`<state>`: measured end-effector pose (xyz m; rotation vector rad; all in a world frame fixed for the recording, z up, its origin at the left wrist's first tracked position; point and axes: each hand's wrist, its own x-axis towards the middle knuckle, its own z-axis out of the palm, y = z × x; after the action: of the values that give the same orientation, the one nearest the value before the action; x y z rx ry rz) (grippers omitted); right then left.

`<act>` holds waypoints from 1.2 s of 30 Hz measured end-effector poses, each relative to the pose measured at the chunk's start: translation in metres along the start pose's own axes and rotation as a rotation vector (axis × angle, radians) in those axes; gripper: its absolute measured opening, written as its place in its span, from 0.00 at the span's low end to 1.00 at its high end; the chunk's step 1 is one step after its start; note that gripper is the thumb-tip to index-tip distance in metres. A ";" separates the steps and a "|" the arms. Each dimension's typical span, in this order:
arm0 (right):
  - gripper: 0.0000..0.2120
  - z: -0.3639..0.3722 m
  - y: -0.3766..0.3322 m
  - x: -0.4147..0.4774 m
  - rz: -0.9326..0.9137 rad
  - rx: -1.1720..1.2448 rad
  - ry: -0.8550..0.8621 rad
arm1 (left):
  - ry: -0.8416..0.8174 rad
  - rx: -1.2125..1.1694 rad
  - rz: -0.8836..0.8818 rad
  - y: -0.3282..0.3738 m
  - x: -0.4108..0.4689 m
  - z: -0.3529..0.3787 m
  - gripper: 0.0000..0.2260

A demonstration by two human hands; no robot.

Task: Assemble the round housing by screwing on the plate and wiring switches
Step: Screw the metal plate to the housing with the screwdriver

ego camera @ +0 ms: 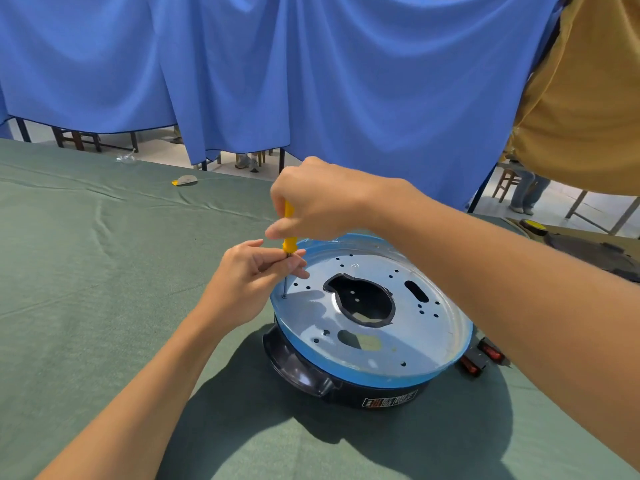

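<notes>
The plate (415,327) caps the housing (346,389) on the bench (104,271); at the housing's left rim the right hand (322,199) grips the screwdriver (289,240) handle while the left hand (249,282) pinches its shank, steadying the tip.

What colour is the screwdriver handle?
Yellow; the screwdriver handle shows best in the head view, gripped by the right hand.

The plate (426,327) was smooth, softly shining metal; the housing (298,368) glossy black plastic; the screwdriver (289,242) yellow plastic at its handle; the tablecloth (104,271) matt, creased green cloth.
</notes>
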<state>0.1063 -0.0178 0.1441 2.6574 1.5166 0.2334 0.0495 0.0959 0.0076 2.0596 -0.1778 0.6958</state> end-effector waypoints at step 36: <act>0.07 -0.008 0.001 -0.003 -0.059 0.010 0.040 | -0.017 0.072 0.000 -0.007 -0.002 0.002 0.09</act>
<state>0.1045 -0.0210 0.1514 2.6257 1.6097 0.2779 0.0515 0.0982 0.0002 2.1348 -0.1650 0.6943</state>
